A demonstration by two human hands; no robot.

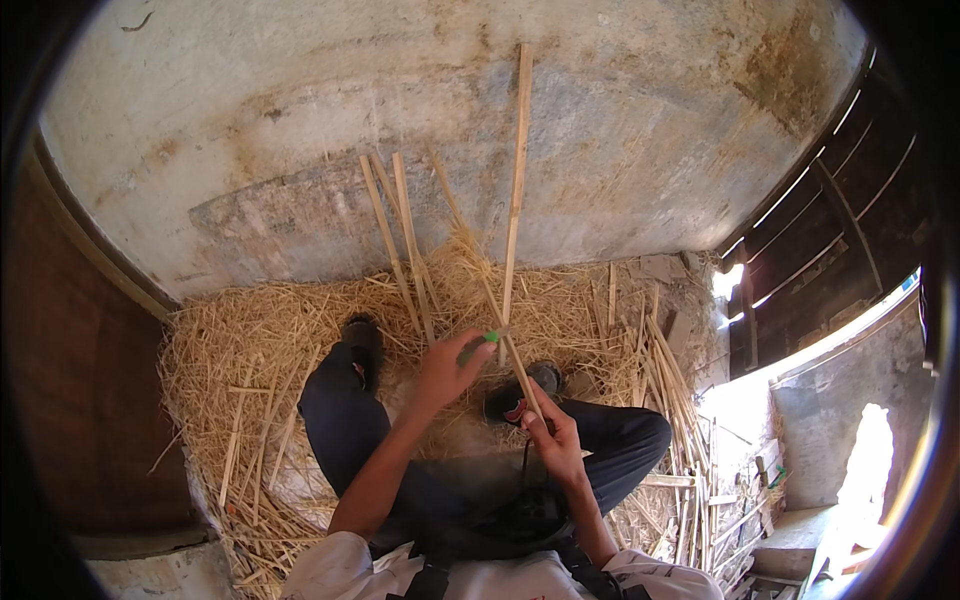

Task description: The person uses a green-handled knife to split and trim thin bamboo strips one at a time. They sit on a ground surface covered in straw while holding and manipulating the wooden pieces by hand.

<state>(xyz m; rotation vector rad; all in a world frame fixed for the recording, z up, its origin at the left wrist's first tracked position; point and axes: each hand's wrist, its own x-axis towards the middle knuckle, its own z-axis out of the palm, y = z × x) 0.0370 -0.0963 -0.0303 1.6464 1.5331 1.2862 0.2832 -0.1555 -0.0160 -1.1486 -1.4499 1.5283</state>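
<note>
In my left hand [450, 368], fingers closed, is a green-handled knife [492, 337]; its short blade lies against a thin bamboo strip [517, 365]. My right hand [556, 440] grips the near end of that strip. From there the strip slants away from me, up and to the left, over the shavings toward the wall. Both hands are above the ground between my bent legs. What part of the blade touches the strip is too small to tell.
Several bamboo strips [405, 220] lean on the stained wall [330, 110], with one taller strip [518, 150] to their right. Curly shavings [270, 340] cover the ground around my shoes [362, 345]. More strips [685, 420] lie heaped at the right, near a bright opening.
</note>
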